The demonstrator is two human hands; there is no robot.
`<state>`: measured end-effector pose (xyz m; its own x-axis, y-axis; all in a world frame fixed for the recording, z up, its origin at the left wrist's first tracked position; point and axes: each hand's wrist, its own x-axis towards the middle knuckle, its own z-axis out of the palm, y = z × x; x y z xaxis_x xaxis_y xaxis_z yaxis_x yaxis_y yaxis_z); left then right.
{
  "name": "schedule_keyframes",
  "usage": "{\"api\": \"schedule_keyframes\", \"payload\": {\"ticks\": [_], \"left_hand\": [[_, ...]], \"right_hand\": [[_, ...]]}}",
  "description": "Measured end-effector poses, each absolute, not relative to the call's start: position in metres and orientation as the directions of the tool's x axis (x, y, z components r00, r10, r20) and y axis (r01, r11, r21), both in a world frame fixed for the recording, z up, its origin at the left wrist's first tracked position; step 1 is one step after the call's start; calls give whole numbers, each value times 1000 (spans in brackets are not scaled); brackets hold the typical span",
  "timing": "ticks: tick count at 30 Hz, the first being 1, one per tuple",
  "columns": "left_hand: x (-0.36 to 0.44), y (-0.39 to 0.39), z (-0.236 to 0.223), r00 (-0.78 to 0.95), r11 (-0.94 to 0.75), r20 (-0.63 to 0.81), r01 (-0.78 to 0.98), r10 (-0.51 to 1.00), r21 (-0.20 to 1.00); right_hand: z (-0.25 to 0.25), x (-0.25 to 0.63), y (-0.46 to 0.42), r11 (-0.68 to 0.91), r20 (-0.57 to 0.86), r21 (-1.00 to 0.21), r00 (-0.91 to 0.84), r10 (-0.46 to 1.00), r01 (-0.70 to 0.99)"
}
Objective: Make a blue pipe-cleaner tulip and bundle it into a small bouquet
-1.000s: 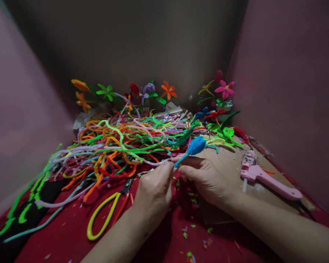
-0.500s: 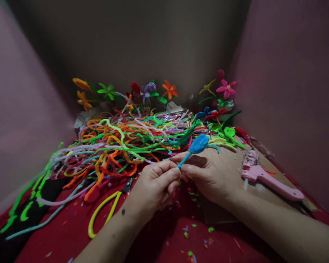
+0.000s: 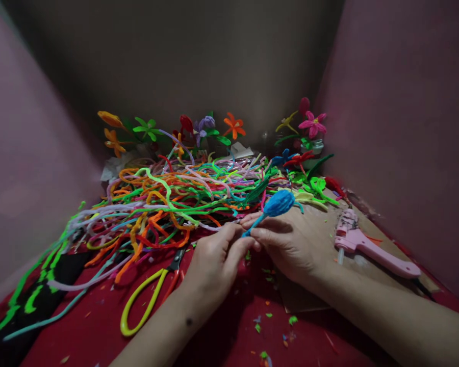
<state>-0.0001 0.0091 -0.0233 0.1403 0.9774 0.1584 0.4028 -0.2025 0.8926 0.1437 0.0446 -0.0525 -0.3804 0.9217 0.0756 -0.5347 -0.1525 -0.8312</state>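
A blue pipe-cleaner flower bud [image 3: 279,203] on a thin blue stem tilts up and to the right between my hands. My right hand [image 3: 286,244] pinches the stem below the bud with thumb and fingers. At the stem's lower end my left hand [image 3: 222,255] is closed, its thumb and fingers close to the stem; the exact grip is partly hidden. Behind my hands spreads a tangled heap of coloured pipe cleaners [image 3: 168,199]. Scissors [image 3: 145,300] with a yellow handle loop lie left of my left forearm, partly covered by it.
A pink glue gun [image 3: 378,252] rests on a brown board [image 3: 317,224] at right. Finished pipe-cleaner flowers, such as a pink one [image 3: 312,124] and an orange one [image 3: 234,125], stand along the back wall. Green scraps [image 3: 292,320] dot the red cloth [image 3: 229,336].
The bud has turned slightly between my fingers and looks fuller from this side. My left hand has shifted its fingers at the stem's base. The view has drifted a little.
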Motion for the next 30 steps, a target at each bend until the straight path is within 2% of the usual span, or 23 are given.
{"api": "schedule_keyframes", "payload": {"ticks": [2, 4, 8, 11, 16, 21, 25, 30], "left_hand": [[1, 7, -30, 135, -359, 347, 576, 928, 734], [1, 6, -36, 168, -420, 414, 633, 895, 651], [1, 6, -35, 140, -414, 431, 638, 891, 649], [1, 5, -25, 113, -351, 358, 600, 927, 719], [3, 5, -15, 86, -232, 217, 469, 972, 852], [4, 7, -14, 82, -89, 70, 258, 994, 962], [2, 8, -17, 146, 59, -67, 58, 987, 997], [-1, 9, -19, 266, 207, -164, -143, 950, 968]], "right_hand": [[-54, 143, 44, -161, 47, -832, -356, 933, -531], [-55, 143, 44, -180, 24, -839, -366, 930, -514], [-49, 143, 43, -151, 68, -866, -411, 909, -478], [-38, 144, 41, -97, 104, -903, -430, 897, -419], [-27, 146, 40, -89, 68, -935, -419, 906, -343], [-44, 146, 44, -96, 112, -904, -446, 888, -418], [-53, 145, 47, -108, 144, -878, -471, 871, -467], [-50, 146, 46, -105, 163, -872, -487, 858, -478]]}}
